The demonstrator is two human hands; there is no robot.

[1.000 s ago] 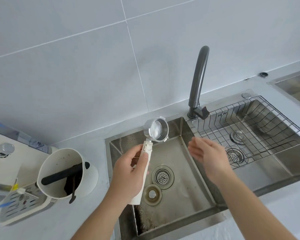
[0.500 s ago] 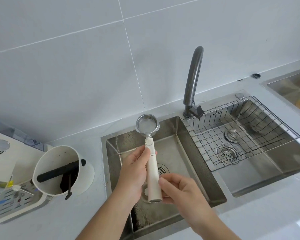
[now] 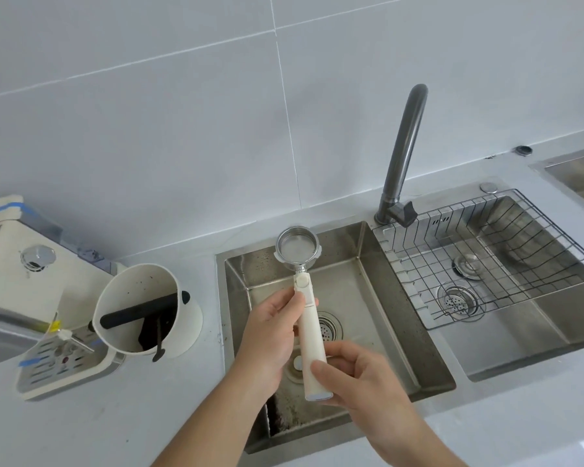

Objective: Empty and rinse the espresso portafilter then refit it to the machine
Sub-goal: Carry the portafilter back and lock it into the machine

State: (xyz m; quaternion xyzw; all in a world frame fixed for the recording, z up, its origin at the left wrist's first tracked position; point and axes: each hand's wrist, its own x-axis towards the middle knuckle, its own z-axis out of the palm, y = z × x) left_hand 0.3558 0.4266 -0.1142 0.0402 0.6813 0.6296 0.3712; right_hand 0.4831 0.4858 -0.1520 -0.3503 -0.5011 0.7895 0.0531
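Showing two sink basins [image 3: 368, 251], one dark faucet [image 3: 403, 153], one white knock box [image 3: 149, 308] on the table [image 3: 81, 433]. One portafilter [image 3: 309, 318] is over the left basin: cream handle, empty steel basket facing up. Left hand [image 3: 270, 335] and right hand [image 3: 361, 379] both grasp its handle.

Portafilter [image 3: 299, 256] over sink [image 3: 395, 335]; knock box [image 3: 142, 308] left; faucet [image 3: 402, 156] behind; rack [image 3: 486, 257] right.

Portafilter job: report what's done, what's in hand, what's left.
Done: the steel basket of the cream-handled portafilter looks empty of grounds; dark residue sits in the white knock bin.
In hand: the left hand and right hand both grip the handle over the steel sink.
Left: the dark faucet shows no water running; refitting remains.
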